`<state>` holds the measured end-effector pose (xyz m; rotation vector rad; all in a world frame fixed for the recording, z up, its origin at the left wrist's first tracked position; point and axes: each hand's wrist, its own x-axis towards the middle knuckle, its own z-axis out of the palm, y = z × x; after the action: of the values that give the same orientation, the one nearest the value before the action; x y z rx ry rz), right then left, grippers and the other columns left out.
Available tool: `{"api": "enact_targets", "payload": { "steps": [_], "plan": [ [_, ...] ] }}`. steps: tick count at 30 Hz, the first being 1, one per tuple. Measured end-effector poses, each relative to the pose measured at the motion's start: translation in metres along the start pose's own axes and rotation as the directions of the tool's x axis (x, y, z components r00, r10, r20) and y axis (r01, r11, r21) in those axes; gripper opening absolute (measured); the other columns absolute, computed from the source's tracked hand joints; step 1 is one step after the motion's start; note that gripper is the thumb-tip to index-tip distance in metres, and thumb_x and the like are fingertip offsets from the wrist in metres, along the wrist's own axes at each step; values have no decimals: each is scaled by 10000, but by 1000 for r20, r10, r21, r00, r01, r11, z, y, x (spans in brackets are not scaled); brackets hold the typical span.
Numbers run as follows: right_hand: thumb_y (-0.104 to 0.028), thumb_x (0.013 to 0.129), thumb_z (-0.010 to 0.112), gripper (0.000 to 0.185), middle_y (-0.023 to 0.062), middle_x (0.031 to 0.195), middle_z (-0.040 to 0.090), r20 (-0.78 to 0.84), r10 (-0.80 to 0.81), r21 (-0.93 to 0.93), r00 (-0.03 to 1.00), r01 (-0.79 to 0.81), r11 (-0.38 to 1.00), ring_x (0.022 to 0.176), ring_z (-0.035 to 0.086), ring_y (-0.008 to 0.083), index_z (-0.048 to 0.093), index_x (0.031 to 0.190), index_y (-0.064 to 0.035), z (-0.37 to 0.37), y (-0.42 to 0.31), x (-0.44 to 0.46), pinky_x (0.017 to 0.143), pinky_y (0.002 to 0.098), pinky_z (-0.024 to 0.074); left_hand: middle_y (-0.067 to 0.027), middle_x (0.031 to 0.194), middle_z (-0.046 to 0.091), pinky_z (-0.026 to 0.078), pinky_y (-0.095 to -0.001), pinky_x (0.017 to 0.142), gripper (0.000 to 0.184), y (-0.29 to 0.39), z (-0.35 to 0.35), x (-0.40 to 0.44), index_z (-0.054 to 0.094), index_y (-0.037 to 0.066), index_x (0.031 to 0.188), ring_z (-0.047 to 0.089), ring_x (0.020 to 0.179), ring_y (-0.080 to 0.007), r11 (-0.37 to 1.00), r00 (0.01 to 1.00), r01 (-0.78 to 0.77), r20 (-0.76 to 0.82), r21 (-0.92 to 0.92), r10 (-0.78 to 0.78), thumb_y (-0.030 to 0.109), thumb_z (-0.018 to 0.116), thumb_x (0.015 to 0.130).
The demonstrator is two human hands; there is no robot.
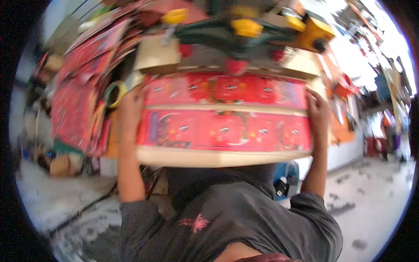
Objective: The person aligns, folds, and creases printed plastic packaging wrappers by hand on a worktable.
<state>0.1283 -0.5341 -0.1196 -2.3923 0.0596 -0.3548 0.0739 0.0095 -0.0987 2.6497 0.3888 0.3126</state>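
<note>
Head view: I grip pale board (218, 159) at opposite ends, left hand (130, 102) and right hand (319, 105) well apart; red printed strips (227, 131) atop, by table (112, 139) near edge. Level, even grip advisable.

Blurred hands (318, 107), blurred red panels (224, 130), green frame (209, 36) cut off above

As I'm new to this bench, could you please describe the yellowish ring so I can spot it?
Find the pale board bearing two red printed strips, gripped by the left hand. Just outside that hand, beside the heaped red sheets, is the ring. Its open centre and yellow-green rim set it apart from those flat red neighbours.
</note>
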Motion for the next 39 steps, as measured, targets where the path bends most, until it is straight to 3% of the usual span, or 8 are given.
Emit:
{"api": "enact_targets", "payload": {
  "steps": [1,3,17,19,26,29,37,39],
  "plan": [
    [-306,977,631,338,223,891,748,-27,24,-45,999,-25,999,839,740,252,740,1184,-61,-5,-15,-2,770,388,545,-259,1142,689,527,-402,884,404,-20,12,6,662,61,1308,708,1028,-368,988,992,-124,-28,-89,122,333,605,1016],
    [-305,963,647,300,221,829,729,-84,-10,-87,996,3,996,770,737,264,757,1166,-113,-8,-24,-5,716,392,541,-263,1170,696,511,-351,916,390,-11,5,2,652,23,1310,707,1053,-272,981,993,-117,-4,-156,118,298,570,1045],
    [-388,965,644,318,182,822,733,-49,-30,-111,998,25,994,780,718,320,775,1135,-154,-5,-9,3,751,426,535,-221,1207,707,511,-356,908,440,-18,11,1,666,45,1317,702,1038,-275,993,997,-72,-2,-97,72,380,563,1050],
    [-360,959,679,319,156,758,696,-93,-68,-110,993,58,992,666,631,208,771,1164,-133,-1,-5,4,661,360,494,-218,1205,709,510,-353,903,471,-19,11,2,671,49,1314,700,1037,-259,994,997,-75,-22,-83,74,420,573,1042],
    [-388,960,674,345,174,809,714,-83,-24,-118,996,14,993,722,670,241,765,1172,-131,-1,-8,5,700,377,505,-212,1166,724,511,-347,881,471,-7,7,-4,672,52,1315,691,960,-224,997,1000,-20,-3,-77,20,423,576,1041],
    [-389,960,674,347,181,827,718,-90,-33,-108,995,24,994,745,677,251,765,1174,-132,-1,-9,4,715,381,508,-213,1123,733,515,-353,845,455,-18,12,-2,667,47,1320,675,884,-210,984,989,-140,-69,-111,133,398,572,1047],
    [-398,973,635,338,199,941,751,-57,27,-108,998,-33,994,921,736,332,766,1163,-153,-6,-18,3,836,420,547,-237,1183,711,508,-325,926,369,-17,10,-1,652,28,1328,704,1085,-249,990,993,-118,-21,-83,117,255,550,1055],
    [-384,967,656,341,187,902,742,-65,18,-95,998,-24,995,834,701,274,763,1174,-135,-4,-17,2,781,388,530,-241,1183,709,509,-334,929,377,-18,12,0,657,23,1318,705,1083,-263,989,995,-101,-20,-108,99,273,557,1053]
  ]
}}
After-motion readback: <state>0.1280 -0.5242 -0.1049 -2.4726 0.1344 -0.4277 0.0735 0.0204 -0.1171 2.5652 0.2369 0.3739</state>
